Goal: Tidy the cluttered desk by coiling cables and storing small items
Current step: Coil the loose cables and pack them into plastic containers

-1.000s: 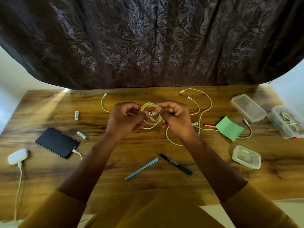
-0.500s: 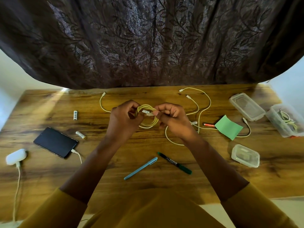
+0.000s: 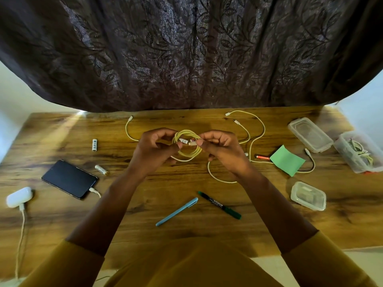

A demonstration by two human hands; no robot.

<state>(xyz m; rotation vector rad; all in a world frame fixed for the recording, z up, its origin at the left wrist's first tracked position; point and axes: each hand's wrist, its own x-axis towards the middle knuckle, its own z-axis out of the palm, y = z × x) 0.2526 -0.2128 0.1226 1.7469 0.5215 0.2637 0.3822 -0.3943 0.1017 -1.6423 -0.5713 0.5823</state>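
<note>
- A round coil of pale yellow cable (image 3: 187, 147) is held just above the middle of the wood-grain desk (image 3: 165, 183).
- Its left side is gripped by the curled left hand (image 3: 154, 151).
- A white plug end is pinched by the right hand (image 3: 222, 151).
- Clear, ribbed plastic boxes (image 3: 308, 196) are seen at the right.
</note>
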